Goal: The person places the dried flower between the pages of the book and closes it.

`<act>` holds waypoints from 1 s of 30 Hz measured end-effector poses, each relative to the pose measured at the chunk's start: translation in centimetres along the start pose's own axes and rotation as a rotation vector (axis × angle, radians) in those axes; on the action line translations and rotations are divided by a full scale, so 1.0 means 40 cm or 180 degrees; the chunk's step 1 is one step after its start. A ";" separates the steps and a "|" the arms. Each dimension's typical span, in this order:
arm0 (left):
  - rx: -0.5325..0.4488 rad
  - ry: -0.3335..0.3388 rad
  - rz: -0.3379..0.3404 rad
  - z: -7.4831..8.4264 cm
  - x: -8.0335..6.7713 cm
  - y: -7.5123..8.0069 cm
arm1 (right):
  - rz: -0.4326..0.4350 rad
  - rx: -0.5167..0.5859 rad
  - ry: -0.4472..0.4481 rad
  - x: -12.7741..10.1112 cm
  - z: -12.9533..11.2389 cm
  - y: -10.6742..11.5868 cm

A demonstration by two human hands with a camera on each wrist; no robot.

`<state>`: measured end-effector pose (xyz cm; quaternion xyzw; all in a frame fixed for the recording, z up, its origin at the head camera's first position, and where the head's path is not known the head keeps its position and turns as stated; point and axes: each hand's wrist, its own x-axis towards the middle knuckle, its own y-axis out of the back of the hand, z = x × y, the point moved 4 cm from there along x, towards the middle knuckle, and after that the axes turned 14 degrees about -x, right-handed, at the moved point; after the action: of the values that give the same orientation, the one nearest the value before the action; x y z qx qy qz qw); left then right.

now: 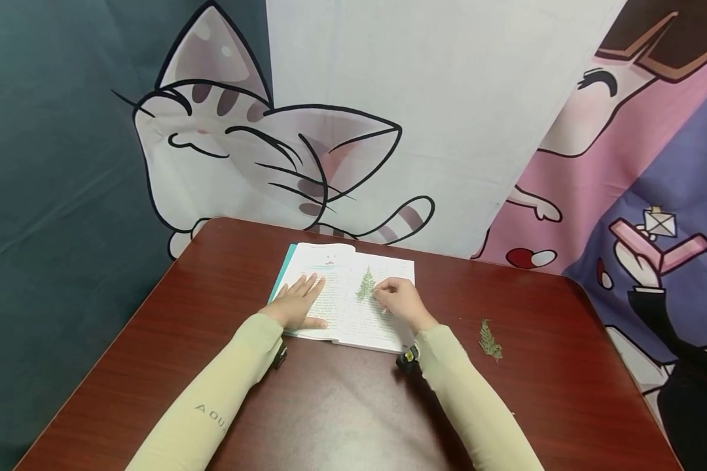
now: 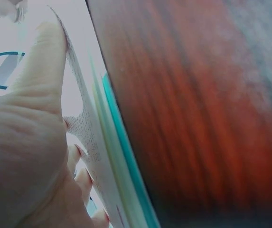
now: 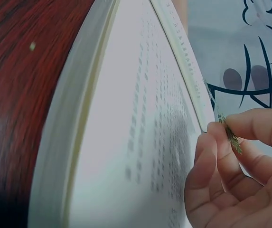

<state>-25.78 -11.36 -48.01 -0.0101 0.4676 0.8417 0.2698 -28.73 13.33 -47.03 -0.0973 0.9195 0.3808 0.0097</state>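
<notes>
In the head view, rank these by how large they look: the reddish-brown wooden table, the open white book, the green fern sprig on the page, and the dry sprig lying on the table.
1. Reddish-brown wooden table
2. Open white book
3. Green fern sprig on the page and dry sprig lying on the table: alike, too close to rank.

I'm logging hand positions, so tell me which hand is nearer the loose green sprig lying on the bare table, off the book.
Right. The right hand sits on the open book, just left of the loose sprig. The left hand presses the book's far left page, farther off.
</notes>
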 end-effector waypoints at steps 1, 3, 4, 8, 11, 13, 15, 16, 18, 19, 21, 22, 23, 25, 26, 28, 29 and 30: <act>-0.0006 0.0001 0.0004 -0.001 0.000 -0.001 | -0.0006 -0.0006 -0.0004 0.003 -0.001 -0.005; -0.0013 -0.0003 0.0005 -0.004 0.001 -0.002 | 0.0004 -0.0051 -0.0018 0.008 -0.002 -0.013; -0.0018 -0.0007 0.0004 -0.005 0.002 -0.002 | 0.0013 -0.0089 -0.0031 0.011 -0.002 -0.017; -0.0017 0.0002 -0.0007 -0.008 0.003 -0.003 | 0.0052 -0.0216 -0.0107 0.018 -0.009 -0.028; -0.0001 0.0023 -0.0019 -0.008 0.003 -0.003 | 0.0094 -0.0300 -0.0164 0.022 -0.015 -0.033; 0.0007 0.0041 -0.0028 -0.006 0.002 -0.003 | 0.0116 -0.0362 -0.0182 0.022 -0.019 -0.036; 0.0005 0.0058 -0.0030 -0.005 0.001 -0.003 | 0.0142 -0.0412 -0.0186 0.022 -0.023 -0.037; -0.0002 0.0055 -0.0024 -0.004 0.001 -0.002 | 0.0154 -0.0432 -0.0181 0.022 -0.025 -0.037; -0.0003 0.0062 -0.0023 -0.004 0.000 -0.003 | 0.0170 -0.0466 -0.0189 0.020 -0.026 -0.038; -0.0010 0.0061 -0.0017 -0.004 0.000 -0.002 | 0.0180 -0.0481 -0.0186 0.020 -0.026 -0.038; -0.0003 0.0057 -0.0008 -0.006 0.001 -0.002 | 0.0199 -0.0506 -0.0186 0.020 -0.026 -0.039; -0.0001 0.0054 -0.0006 -0.006 0.001 -0.002 | 0.0205 -0.0513 -0.0187 0.020 -0.025 -0.039; 0.0008 0.0059 -0.0008 -0.006 0.001 -0.002 | 0.0203 -0.0515 -0.0188 0.021 -0.023 -0.040; 0.0003 0.0054 -0.0002 -0.005 -0.001 -0.001 | 0.0198 -0.0518 -0.0170 0.021 -0.022 -0.042; 0.0001 0.0043 0.0006 -0.004 -0.002 0.000 | 0.0195 -0.0516 -0.0160 0.021 -0.020 -0.042; -0.0011 0.0018 0.0019 -0.001 -0.004 0.001 | 0.0187 -0.0505 -0.0140 0.021 -0.019 -0.042; -0.0021 0.0008 0.0026 0.000 -0.006 0.001 | 0.0187 -0.0503 -0.0125 0.021 -0.018 -0.041; -0.0038 -0.0005 0.0035 0.001 -0.007 0.002 | 0.0194 -0.0508 -0.0107 0.021 -0.017 -0.040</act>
<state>-25.55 -11.48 -47.86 -0.0084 0.4624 0.8460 0.2654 -29.20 11.58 -47.74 -0.0633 0.8884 0.4546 0.0058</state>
